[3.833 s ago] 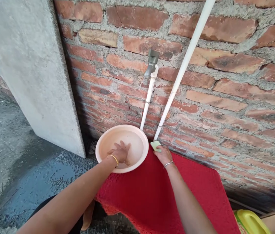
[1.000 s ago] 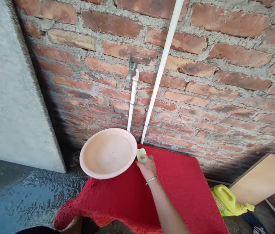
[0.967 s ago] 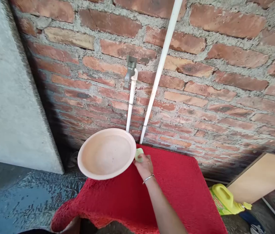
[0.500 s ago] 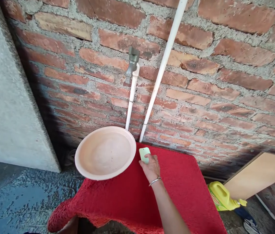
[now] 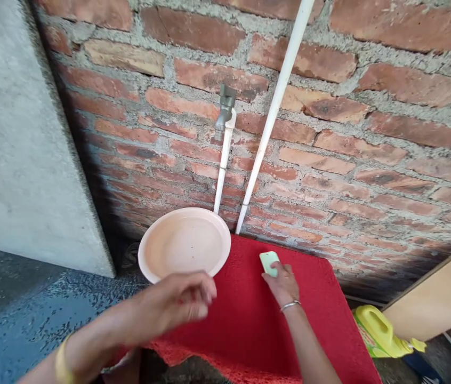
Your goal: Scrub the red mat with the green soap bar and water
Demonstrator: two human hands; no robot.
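Note:
My right hand (image 5: 283,282) grips the lower end of a pale green, flat, rounded object (image 5: 268,261), whose exact kind I cannot make out. It rests on, or just above, the red cloth (image 5: 245,320) over the table. My left hand (image 5: 181,298) hangs in front of the basin, fingers curved, thumb apart and slightly blurred, with nothing visible in it. Behind it, a wide, shallow, pale pink basin (image 5: 187,242) sits at the cloth's left side. My left hand hides part of its front rim.
A grey tap (image 5: 225,109) on a white pipe (image 5: 223,165) stands above the basin, before a brick wall. Another long white pipe (image 5: 273,117) runs beside it. Right of the table are a yellow jug (image 5: 381,330) and a wooden board (image 5: 437,298). A concrete slab (image 5: 37,144) stands left.
My left hand has come into view from the lower left. My right hand has moved right with the pale green object, farther from the basin. The view has shifted slightly.

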